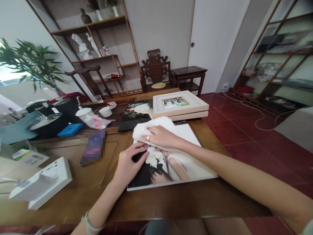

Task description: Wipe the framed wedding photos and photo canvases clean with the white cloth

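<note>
Two grips | right hand [161, 137] — holding white cloth [141, 130] | left hand [128, 162] — wide, on photo print [156, 160] | carton label [21, 154] unreadable

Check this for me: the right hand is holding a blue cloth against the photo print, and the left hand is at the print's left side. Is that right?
Not quite: the head view shows that the cloth is white, not blue. The right hand does hold it against the photo print, and the left hand is at the print's left side.
</note>
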Motion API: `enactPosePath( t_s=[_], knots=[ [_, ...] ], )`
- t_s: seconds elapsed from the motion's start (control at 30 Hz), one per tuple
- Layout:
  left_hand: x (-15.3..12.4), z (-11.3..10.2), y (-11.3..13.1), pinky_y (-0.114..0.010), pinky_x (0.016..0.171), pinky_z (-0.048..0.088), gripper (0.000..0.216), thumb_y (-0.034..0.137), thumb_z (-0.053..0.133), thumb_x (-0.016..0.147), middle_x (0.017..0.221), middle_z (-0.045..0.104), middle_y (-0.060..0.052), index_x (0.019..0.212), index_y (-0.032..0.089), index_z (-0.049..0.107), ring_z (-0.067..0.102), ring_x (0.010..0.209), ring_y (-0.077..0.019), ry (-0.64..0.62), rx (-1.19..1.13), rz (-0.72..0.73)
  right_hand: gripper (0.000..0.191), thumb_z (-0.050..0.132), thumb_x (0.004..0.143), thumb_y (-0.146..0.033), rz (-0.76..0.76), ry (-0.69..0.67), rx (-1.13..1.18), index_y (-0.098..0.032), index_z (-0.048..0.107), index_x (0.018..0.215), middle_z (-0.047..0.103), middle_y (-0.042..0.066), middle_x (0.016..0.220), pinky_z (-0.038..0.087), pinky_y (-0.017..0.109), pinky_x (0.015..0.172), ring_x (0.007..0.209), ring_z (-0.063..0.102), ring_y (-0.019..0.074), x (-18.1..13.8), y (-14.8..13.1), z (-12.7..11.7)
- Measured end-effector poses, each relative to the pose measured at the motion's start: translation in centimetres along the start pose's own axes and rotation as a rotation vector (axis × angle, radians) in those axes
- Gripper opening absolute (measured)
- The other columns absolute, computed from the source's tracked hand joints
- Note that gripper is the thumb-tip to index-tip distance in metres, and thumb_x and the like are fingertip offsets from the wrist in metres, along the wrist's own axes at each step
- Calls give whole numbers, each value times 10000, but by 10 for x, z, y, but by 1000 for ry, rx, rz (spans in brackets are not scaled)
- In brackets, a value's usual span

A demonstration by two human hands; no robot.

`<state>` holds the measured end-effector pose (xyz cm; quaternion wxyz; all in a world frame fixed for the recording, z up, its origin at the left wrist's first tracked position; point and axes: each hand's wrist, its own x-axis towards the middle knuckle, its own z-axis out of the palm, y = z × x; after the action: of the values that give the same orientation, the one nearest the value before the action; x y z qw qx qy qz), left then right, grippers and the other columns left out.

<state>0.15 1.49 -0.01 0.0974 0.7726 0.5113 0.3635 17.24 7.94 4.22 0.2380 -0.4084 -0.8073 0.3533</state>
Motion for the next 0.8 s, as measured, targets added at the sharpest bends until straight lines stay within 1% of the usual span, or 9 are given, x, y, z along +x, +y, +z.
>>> enactPosePath(
  t_s=[0.1,0.2,0.27,0.43,0.5,0.57,0.67,0.73,0.8],
  knots=[
    [0,0,1,-330,920,496,163,284,628,800,1093,690,-46,901,212,733,647,1009,-217,-14,-24,-7,265,474,853,-383,14,5,103,-172,634,854,707,70,809,474,314,622,679,654,225,-22,13,-13],
    [0,1,2,-341,952,479,150,282,631,796,1102,688,-54,872,204,733,634,1042,-223,-12,-51,-19,218,507,835,-345,-2,119,13,-179,647,814,706,74,934,443,340,772,858,634,255,-44,26,-32],
    [0,1,1,-349,957,477,142,282,633,794,1097,690,-54,857,204,733,633,1045,-224,-8,-59,-30,210,506,832,-348,36,173,-54,-187,640,808,702,63,961,428,335,791,902,617,261,-55,34,-43],
    [0,1,1,-354,962,476,134,278,634,792,1096,691,-49,854,209,731,630,1052,-224,-3,-56,-34,282,475,844,-397,119,224,-207,-194,559,668,684,55,793,451,337,716,812,623,258,-77,37,-48],
    [0,2,1,-355,953,484,137,278,633,792,1094,691,-54,855,204,729,633,1046,-225,4,-53,-23,303,482,835,-411,119,182,-273,-193,557,639,691,94,837,458,389,784,965,599,316,-92,27,-39],
    [0,2,0,-359,945,490,137,278,630,793,1094,691,-60,848,199,728,636,1042,-229,9,-44,-15,261,503,822,-378,69,108,-289,-186,607,679,678,131,1048,418,447,910,1186,479,355,-110,12,-28],
    [1,2,-1,-370,950,488,151,272,617,799,1105,685,-70,864,193,728,629,1054,-235,-6,-35,-8,154,559,768,-247,-81,-81,-219,-198,680,850,561,84,1304,281,423,1071,1305,370,291,-136,-13,-16],
    [1,2,-1,-378,953,486,161,273,615,799,1110,683,-75,878,189,728,627,1058,-238,-17,-37,-4,258,595,725,-190,-164,-240,-157,-212,684,966,542,59,1329,214,375,1110,1314,364,250,-145,-23,-16],
    [1,1,-1,-383,950,488,160,277,622,795,1109,683,-76,875,190,730,628,1056,-241,-21,-38,-4,312,602,738,-202,-206,-340,-103,-225,669,1041,564,45,1304,221,348,1105,1306,378,234,-145,-24,-22]
  ],
)
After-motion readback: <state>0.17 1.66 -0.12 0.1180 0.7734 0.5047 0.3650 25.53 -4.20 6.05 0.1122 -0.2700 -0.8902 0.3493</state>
